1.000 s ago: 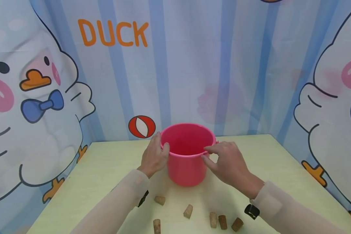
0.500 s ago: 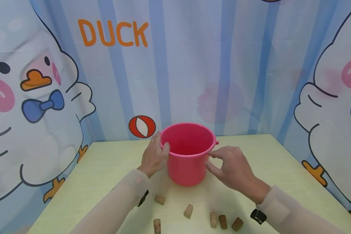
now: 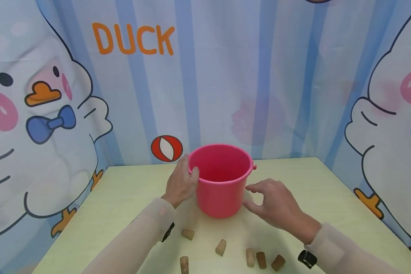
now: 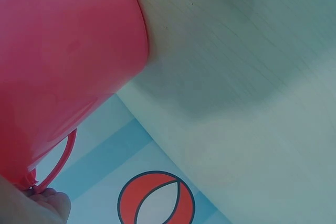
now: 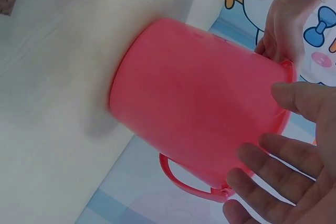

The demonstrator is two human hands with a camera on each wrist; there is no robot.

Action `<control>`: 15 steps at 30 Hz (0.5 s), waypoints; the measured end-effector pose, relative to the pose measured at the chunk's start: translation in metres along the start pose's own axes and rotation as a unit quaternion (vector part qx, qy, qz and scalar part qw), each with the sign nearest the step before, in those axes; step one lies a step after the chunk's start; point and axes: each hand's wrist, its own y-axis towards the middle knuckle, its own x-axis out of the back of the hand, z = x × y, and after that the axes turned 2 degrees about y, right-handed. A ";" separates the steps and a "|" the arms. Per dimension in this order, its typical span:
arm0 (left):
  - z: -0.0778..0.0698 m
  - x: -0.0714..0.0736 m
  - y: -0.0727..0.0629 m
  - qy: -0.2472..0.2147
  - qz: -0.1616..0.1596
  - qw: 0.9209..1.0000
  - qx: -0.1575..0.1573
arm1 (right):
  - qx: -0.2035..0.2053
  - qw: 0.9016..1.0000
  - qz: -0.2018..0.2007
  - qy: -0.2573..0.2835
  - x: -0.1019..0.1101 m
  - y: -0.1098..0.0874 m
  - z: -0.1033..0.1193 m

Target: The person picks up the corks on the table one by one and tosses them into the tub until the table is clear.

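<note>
A pink bucket (image 3: 220, 198) stands upright toward the back of the table. My left hand (image 3: 181, 183) grips its rim on the left, thumb at the near side; in the left wrist view the fingers lie beside the handle's (image 4: 65, 156) end. My right hand (image 3: 279, 205) is just right of the bucket, holding nothing, its fingers (image 5: 283, 174) spread and relaxed in the right wrist view. In front of the bucket lie several corks, among them a pale one (image 3: 220, 247), one at the left (image 3: 187, 234) and a dark one (image 3: 278, 262). The bucket's floor is hidden.
The pale yellow table (image 3: 123, 205) ends at a striped blue curtain (image 3: 212, 76) printed with ducks, close behind the bucket. The forearms reach in from both sides of the corks.
My right hand has let go of the bucket's rim and moved down and to the right, its fingers parting. The left hand, bucket and corks have stayed in place.
</note>
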 end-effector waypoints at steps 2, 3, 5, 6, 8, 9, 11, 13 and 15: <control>0.000 0.000 0.000 0.000 -0.001 1.000 0.001 | -0.004 1.000 0.010 -0.004 0.001 -0.001 0.000; 0.000 0.000 0.000 0.000 -0.001 1.000 0.002 | -0.007 1.000 0.016 -0.004 0.001 -0.002 0.000; 0.001 0.000 0.000 0.001 -0.002 1.000 0.003 | -0.014 0.999 0.028 -0.007 0.001 -0.002 0.000; 0.001 0.000 -0.001 0.002 -0.002 1.000 0.003 | -0.017 0.999 0.033 -0.007 0.000 -0.003 0.000; 0.001 0.000 0.000 0.004 -0.002 1.000 0.005 | -0.021 0.999 0.042 -0.009 0.000 -0.004 0.000; 0.001 -0.001 0.000 0.004 -0.002 1.000 0.006 | -0.023 0.999 0.046 -0.010 0.000 -0.004 0.000; 0.001 -0.001 0.001 0.005 -0.001 1.000 0.008 | -0.026 0.998 0.057 -0.013 0.000 -0.004 -0.001; 0.001 -0.001 0.001 0.006 -0.001 1.000 0.008 | -0.025 0.997 0.068 -0.017 0.001 -0.005 -0.001; 0.001 -0.001 0.002 0.006 -0.001 1.000 0.010 | -0.026 0.996 0.081 -0.018 0.002 -0.005 -0.001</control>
